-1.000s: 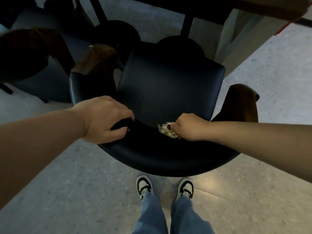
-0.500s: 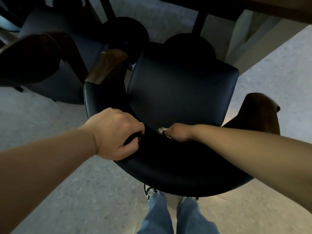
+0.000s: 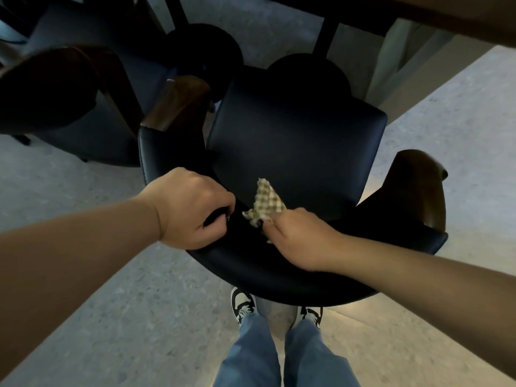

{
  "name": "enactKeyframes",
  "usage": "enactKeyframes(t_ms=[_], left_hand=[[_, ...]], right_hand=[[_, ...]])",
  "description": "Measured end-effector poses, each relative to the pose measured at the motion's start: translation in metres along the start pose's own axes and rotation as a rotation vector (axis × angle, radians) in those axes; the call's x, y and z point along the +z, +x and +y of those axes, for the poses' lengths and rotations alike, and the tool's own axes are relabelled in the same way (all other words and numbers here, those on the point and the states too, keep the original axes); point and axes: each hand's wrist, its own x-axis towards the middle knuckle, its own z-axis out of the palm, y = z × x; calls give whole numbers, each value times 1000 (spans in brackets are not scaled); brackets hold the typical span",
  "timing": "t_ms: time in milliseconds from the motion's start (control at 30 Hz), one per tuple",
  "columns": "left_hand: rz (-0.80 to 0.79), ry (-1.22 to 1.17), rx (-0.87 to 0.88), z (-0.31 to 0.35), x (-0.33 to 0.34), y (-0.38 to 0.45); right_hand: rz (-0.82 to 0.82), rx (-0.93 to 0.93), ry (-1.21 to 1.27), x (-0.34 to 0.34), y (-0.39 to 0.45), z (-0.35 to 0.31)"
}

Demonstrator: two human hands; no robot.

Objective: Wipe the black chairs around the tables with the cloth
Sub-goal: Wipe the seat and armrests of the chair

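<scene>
Speckled floor [image 3: 111, 317]; right hand [image 3: 296, 238] presses cloth [image 3: 264, 203] on black chair [image 3: 293, 146].

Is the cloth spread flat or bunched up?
Bunched up: the cloth sticks out crumpled from the right hand gripping it.

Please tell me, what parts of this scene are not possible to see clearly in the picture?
Head view only:
- The left hand grips the backrest of the black chair; its fingertips curl out of sight over the rim.
- Much of the checked cloth lies hidden under the right hand.
- The chair's legs are hidden beneath its seat.
- The table is cut off by the top edge.
- The neighbouring chair sits in dark shadow, its details unclear.
</scene>
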Motion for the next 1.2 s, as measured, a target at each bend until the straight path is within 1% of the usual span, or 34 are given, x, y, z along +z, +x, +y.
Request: enactKeyframes(t_ms=[133, 167, 233, 267, 300, 333, 367, 433, 500, 600, 633, 700, 833, 967, 1133, 1200], left_hand=[[-2, 6, -2, 1, 2, 0], [-1, 7, 0, 1, 1, 0], [7, 12, 5, 2, 1, 0], [8, 18, 6, 2, 1, 0], [7, 26, 5, 2, 1, 0], [5, 32, 5, 2, 1, 0], [3, 35, 5, 1, 2, 0], [1, 33, 7, 1, 2, 0], [3, 26, 10, 1, 2, 0], [18, 26, 14, 0, 3, 0], [27, 27, 14, 0, 3, 0], [35, 30, 15, -1, 3, -1], [34, 34, 24, -2, 5, -1], [40, 27, 31, -3, 4, 0], [43, 9, 21, -3, 5, 0], [43, 2, 11, -3, 4, 0]], right_hand=[[96, -43, 170, -5, -42, -16], [74, -30, 265, -7, -49, -17], [-23, 39, 530, -12, -53, -15], [-37, 94, 647, -15, -49, -11], [-15, 145, 695, -16, -44, -7], [37, 168, 648, -15, -38, -4], [100, 175, 523, -12, -32, -2], [141, 181, 334, -1, -26, -1], [88, 195, 257, 7, -27, -3], [-18, 259, 37, 8, -27, -9], [-40, 270, -2, 5, -26, -11], [-62, 242, -51, -1, -21, -15], [-104, 225, -75, -5, -8, -15], [-45, 251, -81, 1, 12, -9], [21, 266, 90, 5, 21, -2], [-12, 255, 171, 5, 15, -2]])
